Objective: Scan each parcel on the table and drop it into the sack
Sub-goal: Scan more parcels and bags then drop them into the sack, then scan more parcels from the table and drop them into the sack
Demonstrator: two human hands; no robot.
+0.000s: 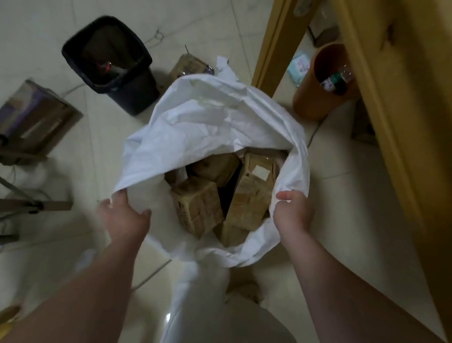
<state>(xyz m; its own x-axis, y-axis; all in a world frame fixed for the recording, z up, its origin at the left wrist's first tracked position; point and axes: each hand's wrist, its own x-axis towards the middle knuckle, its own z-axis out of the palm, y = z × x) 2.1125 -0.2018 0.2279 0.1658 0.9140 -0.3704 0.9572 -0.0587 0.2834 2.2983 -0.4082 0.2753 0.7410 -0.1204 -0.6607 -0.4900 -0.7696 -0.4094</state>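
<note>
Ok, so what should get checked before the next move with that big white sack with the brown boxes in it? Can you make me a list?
1. Mouth of the white woven sack is held open: ok.
2. The left hand grips the rim: ok.
3. The right hand grips the rim: ok.
4. Room above the brown cardboard parcels inside: ok, they lie well below the rim.
5. A hand free for the next parcel: not ok, both hold the sack.
6. More parcels waiting on the tabletop: cannot tell, it is out of view.
</note>
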